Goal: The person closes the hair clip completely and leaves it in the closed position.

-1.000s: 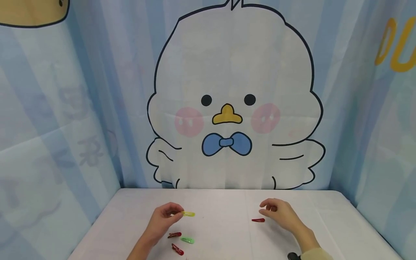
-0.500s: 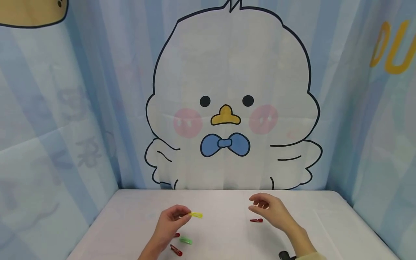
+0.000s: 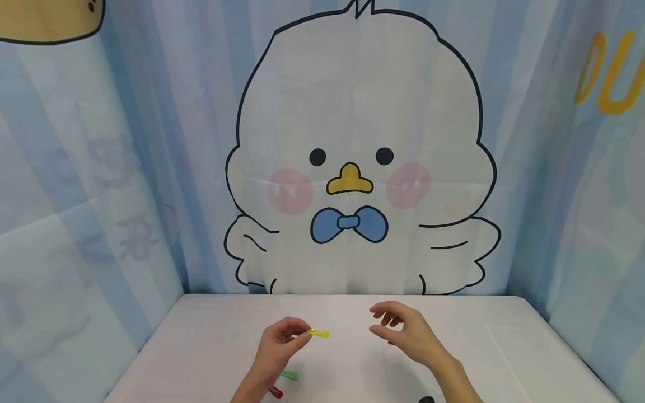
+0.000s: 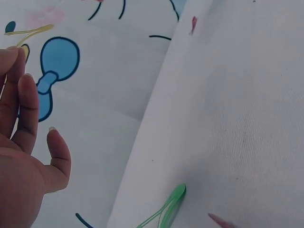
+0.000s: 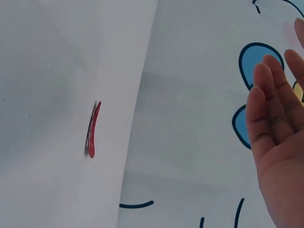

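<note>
Between its thumb and fingertips, my left hand pinches a yellow snap hair clip, which points right above the white table. The left wrist view shows the clip's two arms spread apart. My right hand is raised opposite with relaxed, slightly bent fingers and holds nothing. Below it on the table lies a red hair clip, mostly covered by the hand in the head view. A green hair clip and another red clip lie beneath my left forearm, partly hidden by it.
The white table ends at a striped blue curtain printed with a large white chick. Curtains also hang along the left and right sides. A black object shows at the bottom edge near my right forearm.
My left hand has carried the yellow clip to the right. My right hand has moved left and slightly up, now covering most of the red clip below. The hands are closer together.
</note>
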A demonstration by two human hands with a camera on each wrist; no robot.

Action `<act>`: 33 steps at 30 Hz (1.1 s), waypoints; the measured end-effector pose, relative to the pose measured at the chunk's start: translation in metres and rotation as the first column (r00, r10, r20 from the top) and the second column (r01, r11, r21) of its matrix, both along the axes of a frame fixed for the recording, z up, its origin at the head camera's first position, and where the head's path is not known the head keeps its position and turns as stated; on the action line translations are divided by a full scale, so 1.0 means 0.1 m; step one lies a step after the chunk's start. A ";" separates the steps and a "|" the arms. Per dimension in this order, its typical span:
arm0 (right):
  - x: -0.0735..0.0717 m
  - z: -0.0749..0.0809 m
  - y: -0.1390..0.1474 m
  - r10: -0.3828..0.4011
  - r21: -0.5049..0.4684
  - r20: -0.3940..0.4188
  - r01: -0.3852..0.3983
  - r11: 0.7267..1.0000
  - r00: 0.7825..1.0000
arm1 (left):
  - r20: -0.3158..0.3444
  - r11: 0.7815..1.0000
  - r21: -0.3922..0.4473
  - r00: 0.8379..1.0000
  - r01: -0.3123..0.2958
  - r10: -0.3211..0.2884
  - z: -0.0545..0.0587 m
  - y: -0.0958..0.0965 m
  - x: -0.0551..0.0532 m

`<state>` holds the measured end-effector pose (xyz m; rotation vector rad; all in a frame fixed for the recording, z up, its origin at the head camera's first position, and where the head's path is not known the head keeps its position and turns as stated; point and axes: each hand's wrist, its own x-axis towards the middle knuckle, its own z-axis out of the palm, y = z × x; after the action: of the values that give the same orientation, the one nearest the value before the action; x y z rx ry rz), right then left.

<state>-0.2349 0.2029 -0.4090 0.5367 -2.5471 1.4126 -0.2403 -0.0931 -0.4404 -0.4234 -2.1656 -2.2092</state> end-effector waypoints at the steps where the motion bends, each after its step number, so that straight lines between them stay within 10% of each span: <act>1: 0.00 0.00 -0.02 0.003 0.008 -0.018 -0.003 1.000 1.000 | 0.003 1.000 0.010 1.000 0.004 -0.004 0.00 0.02 0.00; 33: 0.12 -0.23 -0.59 0.143 -0.174 -0.307 -0.204 0.964 0.941 | 0.039 0.987 0.149 0.997 0.058 -0.064 0.01 0.31 0.07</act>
<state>-0.2226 0.1442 -0.4325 0.8809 -2.1397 1.5007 -0.2328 -0.0619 -0.4398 -0.4455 -2.0164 -2.4128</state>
